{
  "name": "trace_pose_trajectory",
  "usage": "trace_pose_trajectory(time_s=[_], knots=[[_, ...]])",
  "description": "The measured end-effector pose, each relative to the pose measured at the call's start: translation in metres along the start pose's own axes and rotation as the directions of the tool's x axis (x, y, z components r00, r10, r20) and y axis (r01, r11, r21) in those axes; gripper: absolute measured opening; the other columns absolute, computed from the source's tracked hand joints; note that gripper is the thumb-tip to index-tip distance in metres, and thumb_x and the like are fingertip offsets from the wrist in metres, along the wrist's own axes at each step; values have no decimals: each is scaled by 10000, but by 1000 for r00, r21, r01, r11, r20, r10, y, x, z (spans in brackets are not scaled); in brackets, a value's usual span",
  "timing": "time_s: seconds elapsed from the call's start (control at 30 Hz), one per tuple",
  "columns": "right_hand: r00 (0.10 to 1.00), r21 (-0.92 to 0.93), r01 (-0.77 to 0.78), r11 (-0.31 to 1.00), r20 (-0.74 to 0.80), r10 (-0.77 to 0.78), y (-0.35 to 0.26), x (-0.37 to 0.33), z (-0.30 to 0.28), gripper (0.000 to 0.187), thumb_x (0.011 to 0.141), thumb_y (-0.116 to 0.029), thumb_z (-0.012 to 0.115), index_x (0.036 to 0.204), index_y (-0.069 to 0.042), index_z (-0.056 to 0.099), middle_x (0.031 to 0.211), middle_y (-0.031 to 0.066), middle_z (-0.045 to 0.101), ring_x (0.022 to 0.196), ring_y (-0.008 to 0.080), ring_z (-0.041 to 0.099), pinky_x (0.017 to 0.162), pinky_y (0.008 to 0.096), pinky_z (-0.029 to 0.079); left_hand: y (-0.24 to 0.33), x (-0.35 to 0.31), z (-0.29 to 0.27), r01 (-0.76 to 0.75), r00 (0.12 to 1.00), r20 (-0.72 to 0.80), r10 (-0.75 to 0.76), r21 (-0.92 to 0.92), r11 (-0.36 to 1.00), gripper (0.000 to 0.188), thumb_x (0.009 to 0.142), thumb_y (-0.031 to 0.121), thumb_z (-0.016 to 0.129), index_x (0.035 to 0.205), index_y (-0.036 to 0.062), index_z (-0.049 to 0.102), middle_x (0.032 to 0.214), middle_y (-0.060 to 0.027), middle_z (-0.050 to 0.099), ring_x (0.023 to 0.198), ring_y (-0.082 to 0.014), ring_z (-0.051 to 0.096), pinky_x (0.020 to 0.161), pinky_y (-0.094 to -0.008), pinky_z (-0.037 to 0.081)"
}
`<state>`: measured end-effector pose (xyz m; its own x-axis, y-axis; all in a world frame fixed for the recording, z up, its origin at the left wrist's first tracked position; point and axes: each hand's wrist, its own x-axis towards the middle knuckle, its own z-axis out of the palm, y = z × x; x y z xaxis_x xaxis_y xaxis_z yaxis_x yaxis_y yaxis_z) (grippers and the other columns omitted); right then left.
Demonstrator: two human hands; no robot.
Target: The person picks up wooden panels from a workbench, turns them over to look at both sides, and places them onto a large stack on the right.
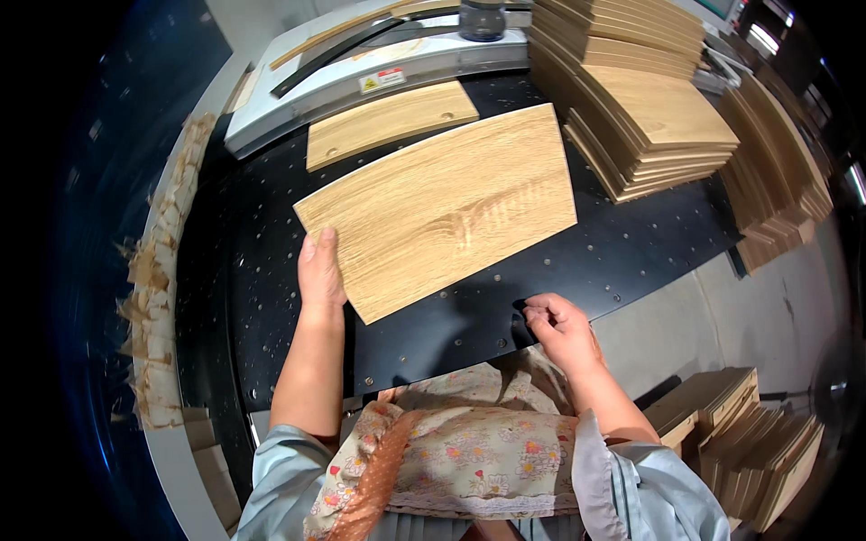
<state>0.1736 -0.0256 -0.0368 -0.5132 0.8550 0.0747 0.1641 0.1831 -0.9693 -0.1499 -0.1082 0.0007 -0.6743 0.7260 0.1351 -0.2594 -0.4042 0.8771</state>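
My left hand (322,270) grips the left edge of a wood-grain board (424,216), thumb on its upper face. The board is tilted above a black table with many small holes (415,347). My right hand (561,329) is apart from the board, near the table's front edge. Its fingers are curled together; a small dark patch shows at their tips, and whether they hold something is hidden. Behind the held board lies a narrower wood-grain panel (392,122) with two round marks near its ends.
Stacked wood-grain boards (663,108) stand at the back right, with another stack (780,167) beyond. Lower right, more panels (744,442) are piled below table height. A white machine beam (338,99) with a warning label crosses the back, bearing a dark jar (482,20). Torn tape-like wrapping (155,288) covers the left rail.
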Motion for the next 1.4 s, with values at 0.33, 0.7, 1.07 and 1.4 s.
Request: trace_pose_trajectory(time_s=[0.33,0.7,1.07,1.4], knots=[[995,-13,-96,995,16,97,-9,3,-4,205,796,-101,623,976,-3,614,838,79,633,707,151,597,677,265,488,3,-9,-8,-77,997,-2,78,155,985,469,883,217,566,1255,-5,387,1228,-128,495,1116,-218,493,943,-344,393],[953,886,-254,388,297,-54,4,-24,-36,765,829,-497,564,1367,-59,242,1270,172,458,1084,352,531,780,517,526,74,-82,4,-587,640,755,-143,601,542,184,700,97,665,880,63,672,1092,-77,637,1092,-236,570,959,-388,383],[937,930,-262,256,183,297,-56,-3,-7,566,804,-142,533,1305,18,325,1198,193,523,1086,321,537,863,444,472,58,-31,20,-760,649,758,-65,650,-14,347,706,97,642,1040,191,643,1228,-47,542,1232,-270,427,1030,-459,308],[909,912,-241,331,93,407,-19,2,-16,651,732,-170,553,1306,16,309,1151,182,541,937,308,588,722,378,494,-23,159,-27,-86,993,104,47,953,-292,709,804,396,607,1336,13,336,1441,-129,257,1372,-269,135,1104,-480,100]])
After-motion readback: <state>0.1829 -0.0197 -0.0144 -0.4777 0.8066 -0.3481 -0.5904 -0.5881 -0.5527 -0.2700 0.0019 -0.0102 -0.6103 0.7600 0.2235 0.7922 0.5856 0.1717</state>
